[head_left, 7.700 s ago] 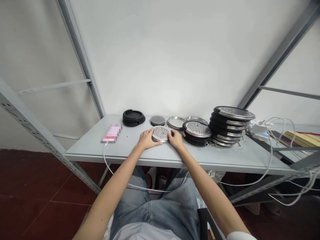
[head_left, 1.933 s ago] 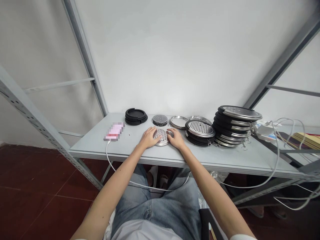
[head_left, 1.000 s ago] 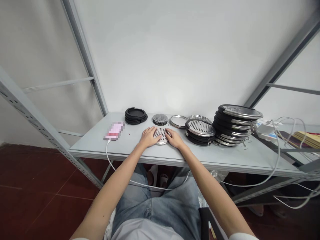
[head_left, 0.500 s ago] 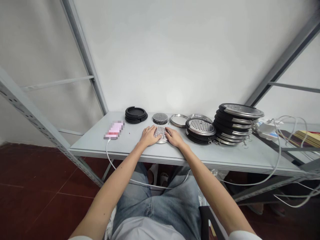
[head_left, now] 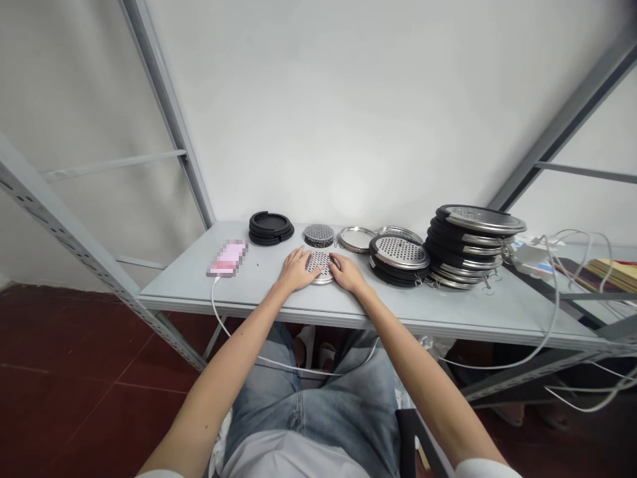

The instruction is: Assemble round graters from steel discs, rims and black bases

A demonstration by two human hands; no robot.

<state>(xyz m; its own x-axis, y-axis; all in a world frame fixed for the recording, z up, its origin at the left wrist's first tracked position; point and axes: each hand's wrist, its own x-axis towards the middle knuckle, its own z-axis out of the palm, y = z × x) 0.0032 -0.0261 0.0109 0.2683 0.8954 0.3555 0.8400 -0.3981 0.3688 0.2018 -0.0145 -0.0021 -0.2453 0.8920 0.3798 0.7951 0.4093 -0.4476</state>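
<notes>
Partway: a bare disc (head_left: 319, 263) at frame centre.
Left hand (head_left: 295, 269) and right hand (head_left: 349, 273) grasp its edges; black-rimmed stacks (head_left: 460, 243) at right seem done, rings (head_left: 271, 237) left of centre unused.

A way along the desk (head_left: 478, 312) was left open between the phone (head_left: 227, 258) and the left hand (head_left: 297, 270). Behind the perforated disc (head_left: 321, 264), passage was blocked by a small stack of discs (head_left: 319, 234); to its right, by a black-rimmed stack (head_left: 399, 255) and a taller pile (head_left: 470, 249). The gap between those two seemed closed, though it was poorly seen.
</notes>
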